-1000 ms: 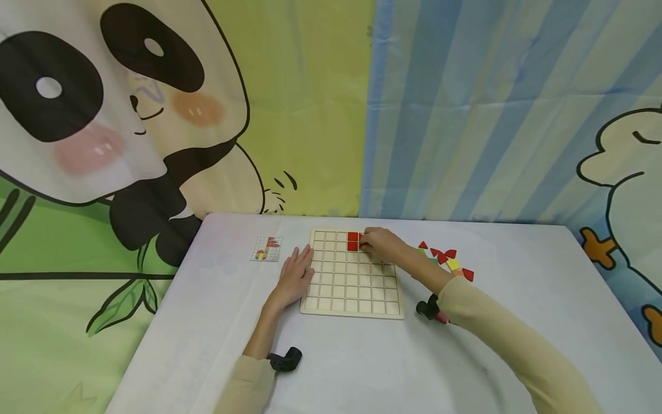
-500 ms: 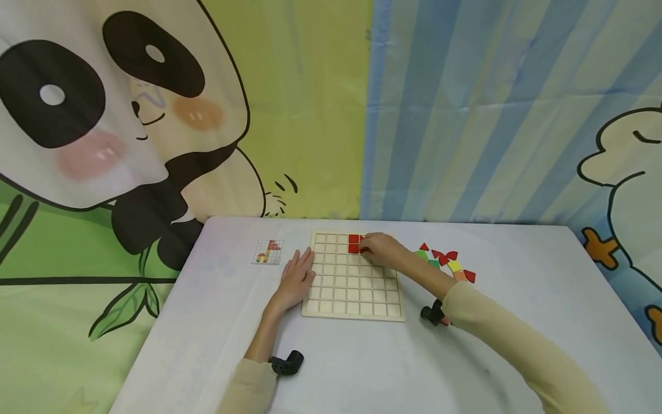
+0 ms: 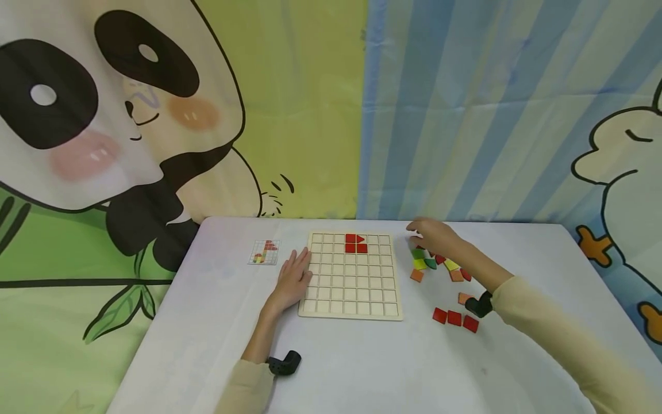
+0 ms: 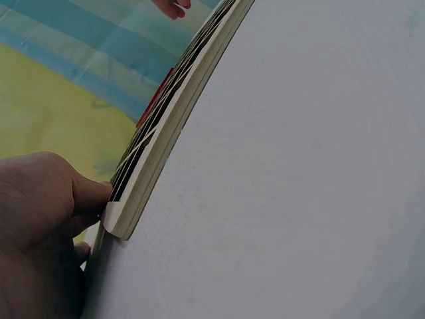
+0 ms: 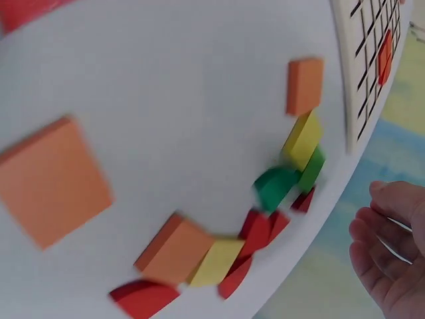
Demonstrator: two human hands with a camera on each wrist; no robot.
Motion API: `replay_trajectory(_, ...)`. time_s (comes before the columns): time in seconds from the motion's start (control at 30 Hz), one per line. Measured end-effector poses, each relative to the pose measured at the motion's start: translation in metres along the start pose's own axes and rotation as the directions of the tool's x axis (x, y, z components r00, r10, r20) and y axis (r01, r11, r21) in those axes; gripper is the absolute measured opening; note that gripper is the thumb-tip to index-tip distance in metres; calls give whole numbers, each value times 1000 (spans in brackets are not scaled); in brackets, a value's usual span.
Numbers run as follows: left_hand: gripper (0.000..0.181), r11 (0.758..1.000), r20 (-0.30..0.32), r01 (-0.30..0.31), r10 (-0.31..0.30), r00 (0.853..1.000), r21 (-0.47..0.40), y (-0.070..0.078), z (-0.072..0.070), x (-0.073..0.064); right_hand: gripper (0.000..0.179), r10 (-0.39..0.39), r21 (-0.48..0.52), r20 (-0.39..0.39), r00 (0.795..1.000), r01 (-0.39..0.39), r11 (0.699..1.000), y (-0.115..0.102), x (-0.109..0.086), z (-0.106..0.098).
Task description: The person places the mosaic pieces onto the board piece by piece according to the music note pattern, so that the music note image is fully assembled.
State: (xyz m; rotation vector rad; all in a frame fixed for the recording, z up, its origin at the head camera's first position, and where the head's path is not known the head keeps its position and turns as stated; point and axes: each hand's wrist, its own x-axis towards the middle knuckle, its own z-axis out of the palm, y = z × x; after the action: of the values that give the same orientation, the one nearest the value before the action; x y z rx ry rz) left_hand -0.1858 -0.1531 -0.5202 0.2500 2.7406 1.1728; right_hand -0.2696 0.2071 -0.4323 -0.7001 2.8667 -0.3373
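A wooden grid board (image 3: 350, 282) lies on the table. In its top rows sit red squares (image 3: 350, 248) and a red triangle (image 3: 360, 238). My left hand (image 3: 294, 279) rests along the board's left edge with fingers extended; the left wrist view shows the thumb (image 4: 89, 194) touching the board's corner. Right of the board, my right hand (image 3: 437, 237) hovers over loose pieces, fingers loosely bent and holding nothing. Beneath and near it lie a green quarter-round piece (image 5: 275, 188), a yellow square (image 5: 303, 141) and several red pieces (image 5: 255, 231). The hand partly covers this group in the head view.
A small pattern card (image 3: 264, 252) lies left of the board. Nearer the front right are a row of red squares (image 3: 454, 318) and an orange square (image 3: 464, 298). Another orange square (image 3: 416, 276) lies by the board's right side. A printed curtain (image 3: 439, 115) hangs behind the table.
My right hand has left the board's top rows and moved right, over the loose pieces. The red triangle and the red square below it are now uncovered. My left hand stays put.
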Motion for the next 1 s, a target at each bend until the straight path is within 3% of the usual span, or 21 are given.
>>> replay_trajectory(0.4, 54, 1000, -6, -1, 1, 1000, -5, 0, 0, 0, 29, 63, -14, 70, 996, -62, 998, 32, -11, 10)
replay_trajectory(0.57, 54, 1000, -7, -3, 3, 1000, -6, 0, 1, -1, 23, 67, -36, 94, 993, -64, 997, 35, -9, 18)
replay_trajectory(1.0, 54, 1000, -10, -8, 8, 1000, -3, 0, 1, -1, 24, 46, -81, 56, 997, -42, 996, 34, -8, 22)
